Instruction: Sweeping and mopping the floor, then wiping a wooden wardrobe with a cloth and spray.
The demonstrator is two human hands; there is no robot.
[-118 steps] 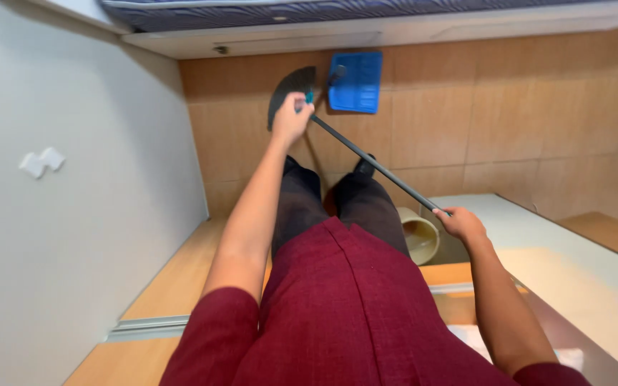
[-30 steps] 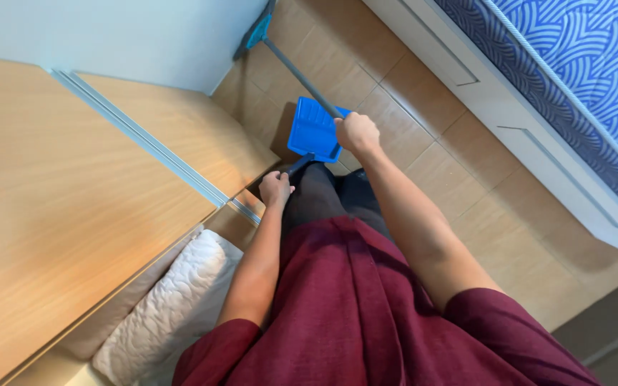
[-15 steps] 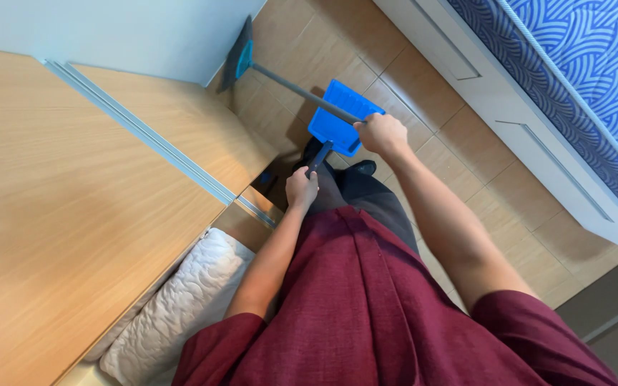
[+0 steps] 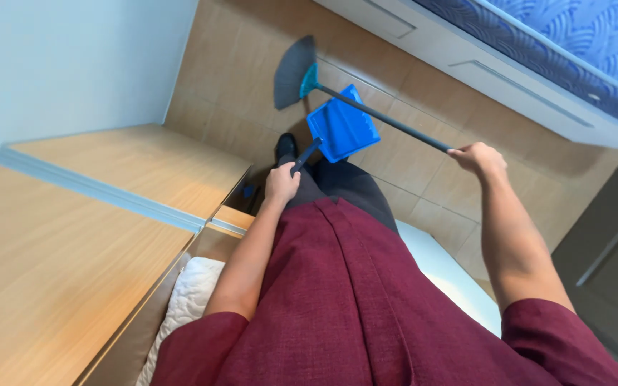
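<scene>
Tiled floor [image 4: 423, 164] filling upper centre. Broom [image 4: 302, 71] upper centre, long handle gripped in closed right hand [image 4: 477, 159]. Blue dustpan [image 4: 341, 129] just below it, handle gripped in closed left hand [image 4: 282, 184]. Best swept with pan edge flat on floor, strokes short.

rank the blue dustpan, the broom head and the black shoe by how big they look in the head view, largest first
1. blue dustpan, held by the left hand
2. broom head, a bit smaller; broom held by the right hand
3. black shoe, partly hidden, so only its visible part counts
</scene>
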